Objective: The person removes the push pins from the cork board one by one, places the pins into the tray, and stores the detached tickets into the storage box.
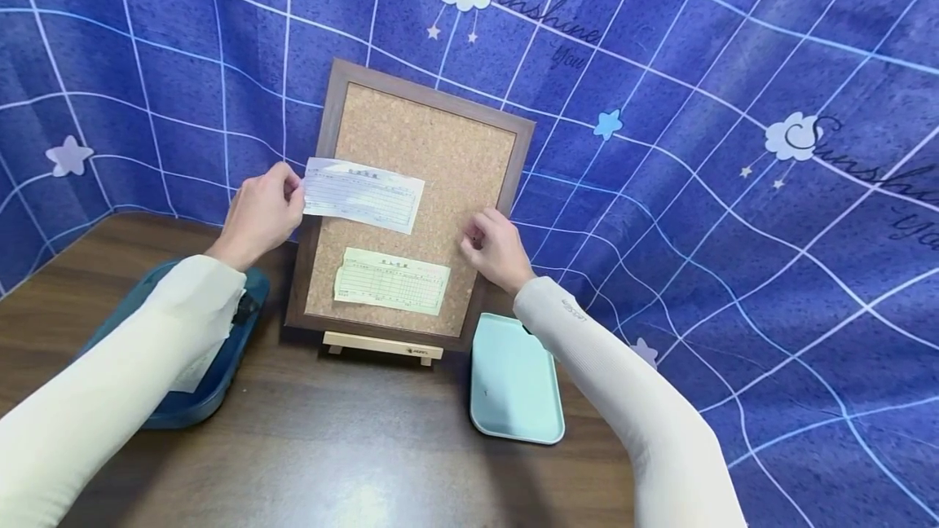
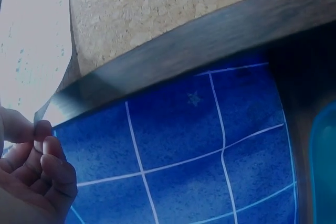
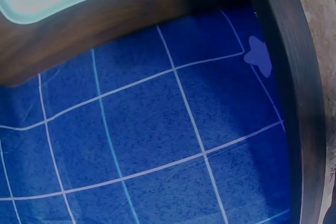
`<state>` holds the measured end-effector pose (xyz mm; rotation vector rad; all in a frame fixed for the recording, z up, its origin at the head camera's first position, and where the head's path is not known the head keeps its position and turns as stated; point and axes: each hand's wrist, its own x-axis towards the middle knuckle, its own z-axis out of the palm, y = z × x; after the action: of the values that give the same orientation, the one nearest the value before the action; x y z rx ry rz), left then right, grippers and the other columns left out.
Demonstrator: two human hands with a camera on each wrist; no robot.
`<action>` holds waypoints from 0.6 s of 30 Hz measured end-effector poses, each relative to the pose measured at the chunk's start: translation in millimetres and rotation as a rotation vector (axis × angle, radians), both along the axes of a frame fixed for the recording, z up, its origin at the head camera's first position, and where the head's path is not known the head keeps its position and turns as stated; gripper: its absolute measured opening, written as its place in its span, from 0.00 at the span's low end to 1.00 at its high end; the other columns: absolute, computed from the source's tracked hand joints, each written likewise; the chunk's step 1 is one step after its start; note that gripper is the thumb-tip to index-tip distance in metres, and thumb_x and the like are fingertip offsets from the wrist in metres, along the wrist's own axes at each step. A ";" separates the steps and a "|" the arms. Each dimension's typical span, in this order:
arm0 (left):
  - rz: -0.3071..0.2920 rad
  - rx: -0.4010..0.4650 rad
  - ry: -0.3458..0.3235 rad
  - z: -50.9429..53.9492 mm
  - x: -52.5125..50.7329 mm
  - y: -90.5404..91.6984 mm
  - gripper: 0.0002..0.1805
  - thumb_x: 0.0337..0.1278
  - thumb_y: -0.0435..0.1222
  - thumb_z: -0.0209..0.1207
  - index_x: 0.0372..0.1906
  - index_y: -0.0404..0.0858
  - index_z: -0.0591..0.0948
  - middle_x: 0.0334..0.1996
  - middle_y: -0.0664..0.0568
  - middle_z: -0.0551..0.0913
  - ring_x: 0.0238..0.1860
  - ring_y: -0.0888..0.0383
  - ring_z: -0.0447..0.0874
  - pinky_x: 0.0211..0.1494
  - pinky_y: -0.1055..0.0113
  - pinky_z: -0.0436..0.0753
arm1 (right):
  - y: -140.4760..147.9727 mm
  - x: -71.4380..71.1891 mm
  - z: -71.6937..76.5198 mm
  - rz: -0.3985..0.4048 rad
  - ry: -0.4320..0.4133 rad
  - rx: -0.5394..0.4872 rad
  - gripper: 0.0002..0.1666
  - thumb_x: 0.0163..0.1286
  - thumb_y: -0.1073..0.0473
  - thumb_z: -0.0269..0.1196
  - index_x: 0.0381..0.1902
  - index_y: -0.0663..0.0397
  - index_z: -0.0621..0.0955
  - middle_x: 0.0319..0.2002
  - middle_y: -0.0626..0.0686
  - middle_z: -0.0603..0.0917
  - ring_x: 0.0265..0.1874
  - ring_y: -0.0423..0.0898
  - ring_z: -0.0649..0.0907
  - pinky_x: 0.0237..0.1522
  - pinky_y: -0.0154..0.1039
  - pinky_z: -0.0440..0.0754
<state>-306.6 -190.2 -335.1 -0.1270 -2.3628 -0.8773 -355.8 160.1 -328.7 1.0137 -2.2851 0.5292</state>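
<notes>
My left hand (image 1: 266,206) pinches the left edge of a pale bluish paper form (image 1: 364,195) printed with a ruled table. The form lies across the upper middle of a framed cork board (image 1: 425,145), its left end over the frame. In the left wrist view, the thumb and fingers (image 2: 44,156) grip the paper's corner. Lower on the cork is a pale green form (image 1: 392,281). My right hand (image 1: 499,247) is at the board's right side with fingers curled; whether anything small is between them cannot be made out. The right wrist view does not clearly show the hand.
The board leans on a small wooden easel (image 1: 383,346) on a brown table (image 1: 315,446). A mint tray (image 1: 517,381) lies to the right, a dark blue tray (image 1: 187,414) with paper in it (image 1: 192,373) under my left forearm. A blue curtain (image 1: 660,210) hangs behind.
</notes>
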 end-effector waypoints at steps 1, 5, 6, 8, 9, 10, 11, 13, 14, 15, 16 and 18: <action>0.004 0.007 0.008 -0.2 0.5 -1.3 0.08 0.61 0.34 0.48 0.38 0.34 0.75 0.28 0.41 0.79 0.28 0.43 0.74 0.31 0.49 0.68 | 1.7 0.4 -0.1 0.001 0.003 -0.003 0.06 0.54 0.67 0.64 0.28 0.53 0.77 0.28 0.46 0.74 0.29 0.40 0.73 0.32 0.32 0.72; 0.014 0.025 0.031 -2.5 1.0 -5.8 0.08 0.58 0.34 0.49 0.37 0.34 0.75 0.28 0.43 0.78 0.28 0.44 0.74 0.31 0.51 0.67 | 9.3 0.8 -0.2 0.014 0.031 -0.037 0.06 0.53 0.68 0.63 0.28 0.54 0.77 0.28 0.47 0.74 0.28 0.42 0.74 0.31 0.32 0.72; 0.016 0.027 0.035 -3.2 1.0 -6.9 0.08 0.57 0.34 0.49 0.37 0.34 0.75 0.28 0.43 0.78 0.28 0.44 0.74 0.32 0.51 0.67 | 11.4 0.5 -0.4 0.015 0.040 -0.046 0.06 0.53 0.68 0.62 0.28 0.54 0.77 0.27 0.48 0.74 0.28 0.42 0.74 0.31 0.32 0.72; 0.021 0.030 0.039 -4.4 1.5 -9.2 0.08 0.56 0.33 0.49 0.37 0.34 0.75 0.28 0.43 0.78 0.28 0.44 0.75 0.32 0.52 0.67 | 14.7 0.9 -0.5 0.015 0.054 -0.058 0.06 0.53 0.68 0.62 0.28 0.54 0.77 0.27 0.48 0.74 0.28 0.44 0.74 0.31 0.33 0.71; 0.025 0.033 0.041 -4.6 2.0 -10.4 0.08 0.56 0.33 0.49 0.37 0.34 0.75 0.28 0.43 0.78 0.28 0.44 0.75 0.32 0.52 0.67 | 16.0 1.2 -0.7 0.014 0.059 -0.058 0.06 0.53 0.68 0.62 0.28 0.54 0.77 0.27 0.48 0.74 0.28 0.44 0.74 0.31 0.33 0.71; 0.030 0.036 0.041 -4.6 2.8 -11.7 0.08 0.56 0.33 0.49 0.37 0.34 0.76 0.28 0.43 0.79 0.28 0.45 0.75 0.32 0.52 0.67 | 17.3 1.6 -1.0 0.011 0.061 -0.057 0.06 0.53 0.68 0.62 0.28 0.53 0.77 0.27 0.48 0.73 0.28 0.44 0.73 0.31 0.33 0.71; 0.034 0.040 0.043 -4.2 3.7 -13.1 0.08 0.56 0.33 0.49 0.38 0.33 0.76 0.29 0.43 0.79 0.28 0.45 0.75 0.32 0.53 0.67 | 18.3 2.0 -1.5 0.009 0.060 -0.054 0.06 0.53 0.67 0.62 0.28 0.53 0.77 0.27 0.47 0.73 0.28 0.43 0.73 0.31 0.32 0.71; 0.040 0.052 0.044 -3.1 6.0 -15.8 0.09 0.57 0.33 0.49 0.38 0.32 0.76 0.29 0.43 0.79 0.29 0.45 0.75 0.32 0.54 0.67 | 20.2 3.6 -2.6 0.009 0.060 -0.053 0.05 0.53 0.67 0.62 0.28 0.53 0.77 0.27 0.46 0.72 0.28 0.42 0.72 0.31 0.33 0.71; 0.040 0.059 0.046 -2.2 7.2 -17.2 0.09 0.57 0.33 0.49 0.38 0.32 0.76 0.29 0.43 0.79 0.29 0.46 0.74 0.32 0.55 0.67 | 21.1 4.4 -3.6 0.009 0.059 -0.054 0.05 0.54 0.67 0.62 0.28 0.53 0.77 0.27 0.46 0.72 0.28 0.41 0.72 0.31 0.33 0.71; 0.039 0.065 0.047 -1.5 8.5 -18.7 0.10 0.57 0.33 0.49 0.38 0.32 0.76 0.30 0.42 0.79 0.29 0.46 0.74 0.32 0.55 0.67 | 22.1 5.0 -4.8 0.011 0.061 -0.056 0.05 0.54 0.68 0.62 0.28 0.54 0.78 0.27 0.46 0.73 0.28 0.41 0.72 0.31 0.33 0.71; 0.038 0.071 0.049 -0.6 9.8 -20.2 0.10 0.57 0.33 0.49 0.39 0.31 0.76 0.30 0.42 0.79 0.29 0.47 0.74 0.32 0.56 0.67 | 23.1 5.6 -6.0 0.013 0.063 -0.060 0.05 0.53 0.68 0.62 0.28 0.54 0.78 0.27 0.47 0.73 0.28 0.41 0.72 0.31 0.33 0.71; 0.036 0.078 0.056 0.8 12.2 -23.2 0.10 0.57 0.33 0.49 0.39 0.31 0.76 0.30 0.42 0.78 0.29 0.48 0.74 0.32 0.57 0.67 | 25.3 6.8 -9.0 0.017 0.071 -0.068 0.05 0.53 0.68 0.62 0.27 0.54 0.77 0.27 0.47 0.73 0.28 0.42 0.72 0.31 0.34 0.71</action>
<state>-294.5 -213.4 -334.3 -0.0758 -2.2689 -0.9355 -349.1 185.3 -337.7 1.0032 -2.1830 0.5650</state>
